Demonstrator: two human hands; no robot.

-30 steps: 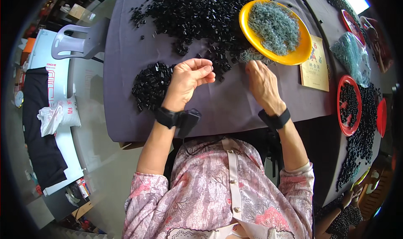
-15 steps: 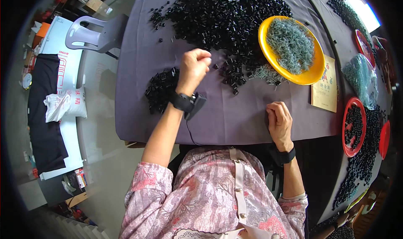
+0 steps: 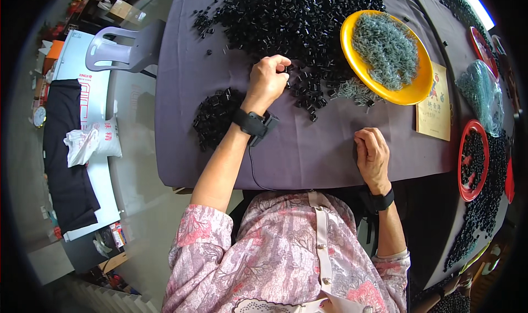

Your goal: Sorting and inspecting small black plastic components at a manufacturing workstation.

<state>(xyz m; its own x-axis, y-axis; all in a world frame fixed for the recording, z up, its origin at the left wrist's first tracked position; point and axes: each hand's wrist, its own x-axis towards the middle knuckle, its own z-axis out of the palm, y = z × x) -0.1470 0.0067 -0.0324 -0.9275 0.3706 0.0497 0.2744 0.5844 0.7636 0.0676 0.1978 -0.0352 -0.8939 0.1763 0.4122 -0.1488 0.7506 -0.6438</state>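
My left hand (image 3: pixel 268 81) reaches forward over the purple tablecloth (image 3: pixel 308 148), fingers curled at the near edge of a big heap of small black plastic pieces (image 3: pixel 297 16); whether it pinches one I cannot tell. A smaller pile of black pieces (image 3: pixel 214 115) lies left of my left wrist. My right hand (image 3: pixel 372 154) rests near the table's front edge with fingers curled loosely; nothing shows in it. A yellow bowl (image 3: pixel 410 93) of grey-green metal springs (image 3: pixel 385 43) stands ahead of my right hand, with a few springs (image 3: pixel 352 90) spilled beside it.
A tan booklet (image 3: pixel 434 104) lies right of the bowl. Red trays (image 3: pixel 472 159) with black pieces and a bag of springs (image 3: pixel 481 93) sit at the far right. A grey plastic chair (image 3: pixel 124 49) stands at the left, by a dark cloth and white bags on the floor.
My right hand has pulled back from the spilled springs to the table's near edge. My left hand has stretched forward into the edge of the black heap.
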